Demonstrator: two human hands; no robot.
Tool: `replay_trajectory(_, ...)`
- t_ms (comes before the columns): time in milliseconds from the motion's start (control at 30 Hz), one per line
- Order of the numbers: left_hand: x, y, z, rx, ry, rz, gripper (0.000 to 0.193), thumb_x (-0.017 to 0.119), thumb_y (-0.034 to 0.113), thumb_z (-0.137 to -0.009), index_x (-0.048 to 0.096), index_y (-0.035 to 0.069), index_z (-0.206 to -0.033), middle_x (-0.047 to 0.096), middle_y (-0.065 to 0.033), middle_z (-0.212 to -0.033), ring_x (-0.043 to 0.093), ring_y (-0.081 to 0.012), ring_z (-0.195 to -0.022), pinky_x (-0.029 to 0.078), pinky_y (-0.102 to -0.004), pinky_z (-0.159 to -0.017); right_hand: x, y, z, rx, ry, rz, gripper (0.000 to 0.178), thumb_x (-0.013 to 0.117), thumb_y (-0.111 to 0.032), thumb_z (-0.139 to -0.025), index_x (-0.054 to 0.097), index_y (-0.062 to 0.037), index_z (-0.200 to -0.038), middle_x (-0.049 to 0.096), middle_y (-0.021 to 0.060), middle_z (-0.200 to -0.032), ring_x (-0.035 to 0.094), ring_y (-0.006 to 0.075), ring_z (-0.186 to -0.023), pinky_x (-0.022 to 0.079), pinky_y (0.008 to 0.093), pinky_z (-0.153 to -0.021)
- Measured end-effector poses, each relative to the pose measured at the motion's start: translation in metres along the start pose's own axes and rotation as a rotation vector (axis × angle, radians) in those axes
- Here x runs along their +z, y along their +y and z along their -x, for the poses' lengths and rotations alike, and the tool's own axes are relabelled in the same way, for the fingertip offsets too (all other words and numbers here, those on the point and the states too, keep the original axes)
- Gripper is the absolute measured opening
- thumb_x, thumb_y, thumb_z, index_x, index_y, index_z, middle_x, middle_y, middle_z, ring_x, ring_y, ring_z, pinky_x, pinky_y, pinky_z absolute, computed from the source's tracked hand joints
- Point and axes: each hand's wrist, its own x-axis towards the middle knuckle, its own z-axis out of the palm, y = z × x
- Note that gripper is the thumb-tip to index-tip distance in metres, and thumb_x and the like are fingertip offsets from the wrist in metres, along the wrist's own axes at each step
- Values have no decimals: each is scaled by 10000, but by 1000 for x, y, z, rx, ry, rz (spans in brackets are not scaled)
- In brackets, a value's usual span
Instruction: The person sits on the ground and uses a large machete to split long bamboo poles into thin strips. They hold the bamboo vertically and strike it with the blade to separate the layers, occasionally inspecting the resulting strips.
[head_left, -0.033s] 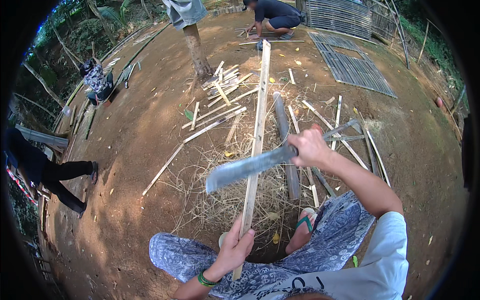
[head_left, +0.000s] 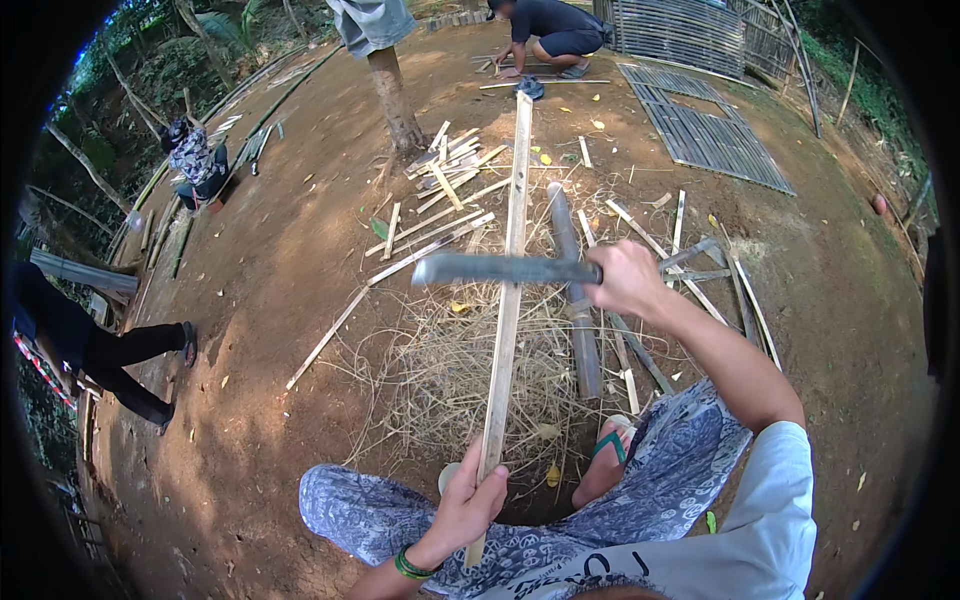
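Note:
A long pale bamboo strip stretches away from my lap. My left hand is closed round its near end, with the thumb along one side. My right hand grips the handle of a machete. Its blade points left and crosses over the strip, seen nearly edge-on; whether it touches the strip I cannot tell. Beneath both lies a heap of thin bamboo shavings. A dark bamboo pole rests on the ground just right of the heap.
Split bamboo pieces are piled near a tree trunk. More strips lie on the right. Farther off are a slatted bamboo panel and a crouching person. Another person's legs stand at left.
My right hand has moved the machete away from me along the strip, and its blade has turned more edge-on. The strip's far end has dipped slightly. My left hand keeps its hold.

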Motion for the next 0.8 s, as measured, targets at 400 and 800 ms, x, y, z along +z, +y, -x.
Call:
replay_trajectory(400,-2,-24,61,-68,109,-2,552,449,45,-1042,254,72,-1558,378,58,-634,362,-37,-477,290,-210,-435,-8,20,-37,96,7,63,168,609,-178,-746,690,-32,-767,585,128,-521,633,283,-502,569,455,-562)
replay_trajectory(800,-8,-66,96,74,253,-218,488,509,85,-1025,390,73,-1498,429,60,-679,402,-37,-531,335,-212,-467,7,15,-21,-43,19,-102,184,629,-194,-726,734,-64,-802,608,153,-551,658,340,-560,565,465,-641)
